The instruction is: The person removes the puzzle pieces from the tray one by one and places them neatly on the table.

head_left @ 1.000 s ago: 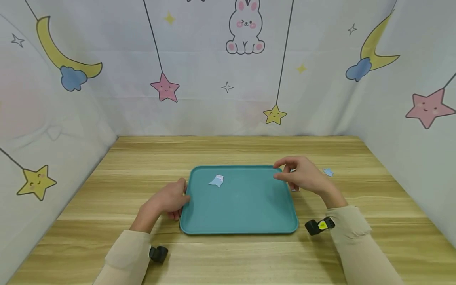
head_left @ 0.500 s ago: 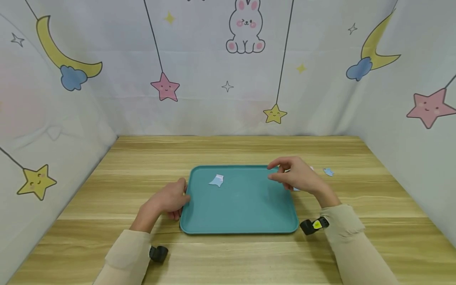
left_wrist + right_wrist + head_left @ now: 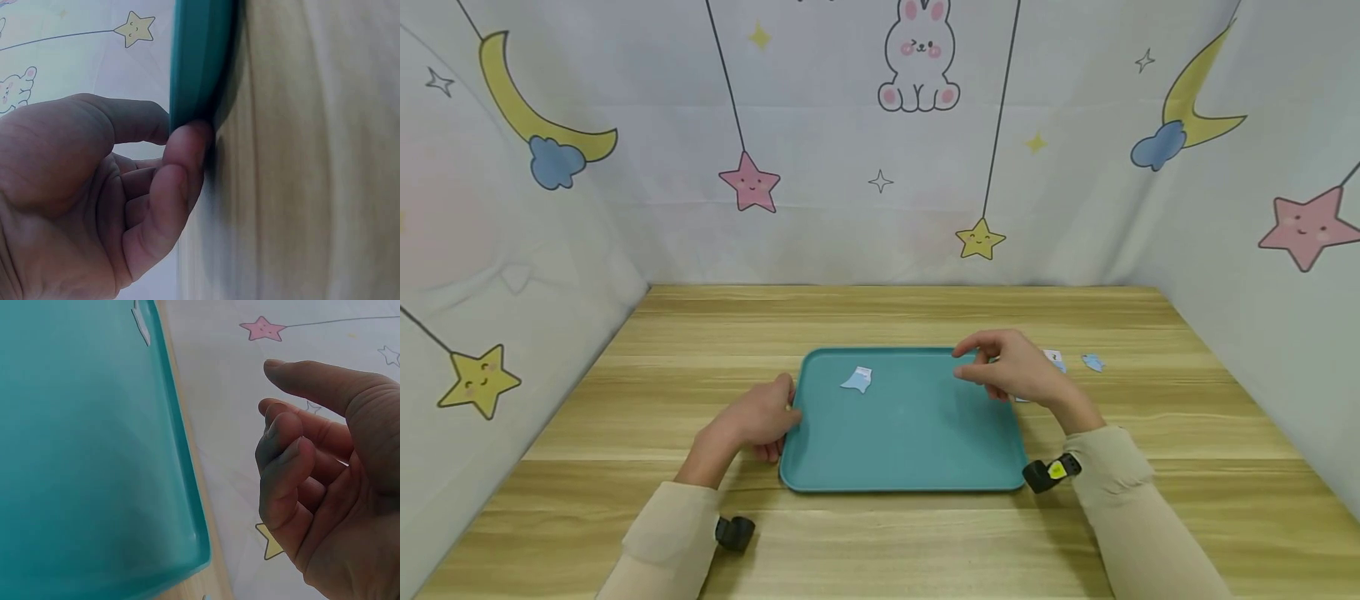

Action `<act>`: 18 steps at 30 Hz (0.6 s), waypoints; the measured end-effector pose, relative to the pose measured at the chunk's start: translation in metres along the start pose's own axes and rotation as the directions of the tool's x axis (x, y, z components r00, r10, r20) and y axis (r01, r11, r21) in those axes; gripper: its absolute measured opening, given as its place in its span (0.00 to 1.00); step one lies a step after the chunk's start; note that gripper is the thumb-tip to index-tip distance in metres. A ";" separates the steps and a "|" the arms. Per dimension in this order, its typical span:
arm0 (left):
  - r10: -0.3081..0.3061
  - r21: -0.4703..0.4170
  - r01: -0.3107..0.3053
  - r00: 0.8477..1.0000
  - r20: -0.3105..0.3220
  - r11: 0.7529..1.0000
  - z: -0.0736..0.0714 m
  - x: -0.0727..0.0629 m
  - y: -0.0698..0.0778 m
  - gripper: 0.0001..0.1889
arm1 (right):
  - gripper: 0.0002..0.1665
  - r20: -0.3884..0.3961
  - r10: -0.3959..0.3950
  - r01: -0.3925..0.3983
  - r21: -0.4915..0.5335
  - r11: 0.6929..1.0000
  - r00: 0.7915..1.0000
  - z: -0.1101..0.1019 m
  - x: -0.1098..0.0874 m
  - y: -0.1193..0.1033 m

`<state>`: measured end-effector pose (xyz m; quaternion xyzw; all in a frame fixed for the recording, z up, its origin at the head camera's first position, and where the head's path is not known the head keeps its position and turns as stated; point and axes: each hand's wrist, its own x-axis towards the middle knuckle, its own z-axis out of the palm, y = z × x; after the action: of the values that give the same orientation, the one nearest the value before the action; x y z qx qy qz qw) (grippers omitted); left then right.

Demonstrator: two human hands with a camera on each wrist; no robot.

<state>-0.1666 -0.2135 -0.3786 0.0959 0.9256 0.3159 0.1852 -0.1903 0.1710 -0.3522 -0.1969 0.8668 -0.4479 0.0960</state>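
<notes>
My left hand (image 3: pixel 758 417) grips the left rim of a teal tray (image 3: pixel 898 433). In the left wrist view, the thumb lies at the top of the tray's rim (image 3: pixel 197 62) and the fingertips curl beneath it. Over the tray's right part hovers my right hand (image 3: pixel 1015 367). Its thumb and forefinger stand apart with nothing between them, and the other fingers are loosely bent, as the right wrist view shows. A small light-blue and white paper cutout (image 3: pixel 859 380) lies in the tray near its upper left.
Right of the tray, on the wooden table (image 3: pixel 895 542), lie a white and blue paper piece (image 3: pixel 1054 359) and a small blue cutout (image 3: pixel 1093 362). Another piece (image 3: pixel 1022 400) is mostly hidden by my right hand. A printed cloth (image 3: pixel 820 233) stands around the table's back and sides.
My right hand has moved a little left over the tray, uncovering the white and blue paper piece behind it. The left hand keeps its hold, and the tray stays in place.
</notes>
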 end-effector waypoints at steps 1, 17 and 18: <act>0.001 -0.001 -0.001 1.000 0.000 1.000 0.000 0.000 0.000 0.03 | 0.22 0.001 0.001 -0.001 0.002 1.000 1.000 0.001 0.000 0.000; 0.000 -0.003 0.000 1.000 0.001 1.000 -0.001 -0.001 0.000 0.03 | 0.22 0.037 -0.009 0.008 0.025 1.000 0.999 0.012 0.009 -0.001; 0.008 0.000 -0.008 1.000 0.003 1.000 -0.001 -0.001 0.000 0.04 | 0.22 0.039 -0.010 0.009 0.024 1.000 0.999 0.013 0.010 -0.001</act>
<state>-0.1663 -0.2146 -0.3779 0.0997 0.9250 0.3166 0.1852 -0.1944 0.1569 -0.3591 -0.2085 0.8584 -0.4549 0.1130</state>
